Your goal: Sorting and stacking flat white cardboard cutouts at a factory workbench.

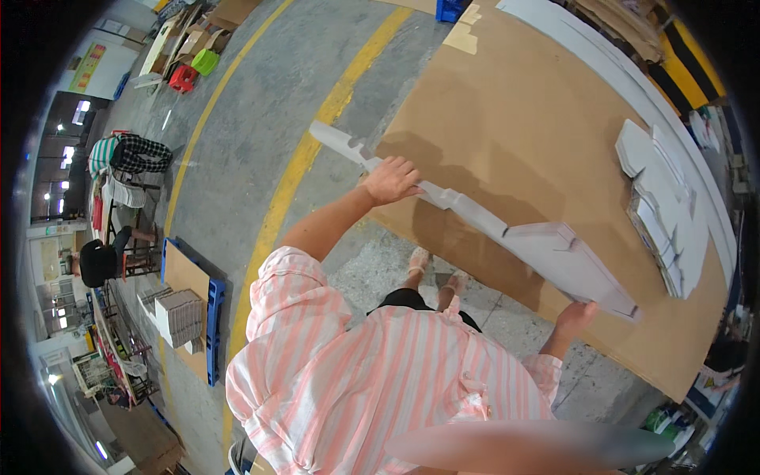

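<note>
A long white die-cut cardboard piece (546,252) stretches between my hands, above the near edge of a large brown cardboard surface (507,103). My left hand (392,180) is closed over its narrow strip, whose notched end sticks out past the hand over the floor. At the wider, angular end, my right hand (576,314) grips the lower edge; its fingertips are partly hidden. Farther right on the brown surface lies a stack of similar white cardboard pieces (669,214), apart from both hands.
Long white sheets (609,55) line the surface's far edge. At left, a blue pallet (214,332) bears a stack of grey-white cardboard (180,317). A person in black (99,260) sits beyond it. Green (206,62) and red (183,78) plastic stools stand at upper left.
</note>
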Action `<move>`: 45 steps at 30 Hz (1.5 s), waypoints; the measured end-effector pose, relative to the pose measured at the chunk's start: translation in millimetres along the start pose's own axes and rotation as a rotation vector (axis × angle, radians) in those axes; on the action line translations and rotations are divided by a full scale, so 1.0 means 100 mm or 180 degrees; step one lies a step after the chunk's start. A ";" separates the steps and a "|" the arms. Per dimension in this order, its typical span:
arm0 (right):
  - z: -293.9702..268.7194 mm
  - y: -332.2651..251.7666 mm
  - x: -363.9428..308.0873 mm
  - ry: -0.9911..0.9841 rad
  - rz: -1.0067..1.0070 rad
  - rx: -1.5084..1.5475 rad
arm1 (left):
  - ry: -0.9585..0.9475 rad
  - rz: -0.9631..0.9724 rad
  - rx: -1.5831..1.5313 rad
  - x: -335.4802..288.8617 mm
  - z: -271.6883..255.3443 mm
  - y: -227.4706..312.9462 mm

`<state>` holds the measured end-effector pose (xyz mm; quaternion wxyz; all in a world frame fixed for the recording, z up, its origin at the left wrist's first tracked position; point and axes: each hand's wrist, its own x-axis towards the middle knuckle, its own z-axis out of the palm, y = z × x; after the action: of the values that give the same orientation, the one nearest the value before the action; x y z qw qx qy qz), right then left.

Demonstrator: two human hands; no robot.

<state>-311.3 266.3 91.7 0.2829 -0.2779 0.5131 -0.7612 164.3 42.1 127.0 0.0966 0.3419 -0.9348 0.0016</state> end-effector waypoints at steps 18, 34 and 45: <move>0.72 0.27 0.50 -0.1546 0.0177 -0.4573 | -0.2292 0.0008 -0.1344 0.21 0.77 -0.05; 1.17 0.62 -0.11 -0.2043 0.0772 -0.5429 | 0.1301 -0.5356 -0.5223 -1.74 0.94 -1.15; 1.03 0.66 -0.23 -0.1898 0.0681 -0.5549 | 0.2035 -0.4002 -0.6934 -1.41 0.74 -0.68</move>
<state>-212.8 197.6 59.5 0.1630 -0.5279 0.8331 0.0267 299.7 75.4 24.7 0.5249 0.4498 -0.0711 -0.7191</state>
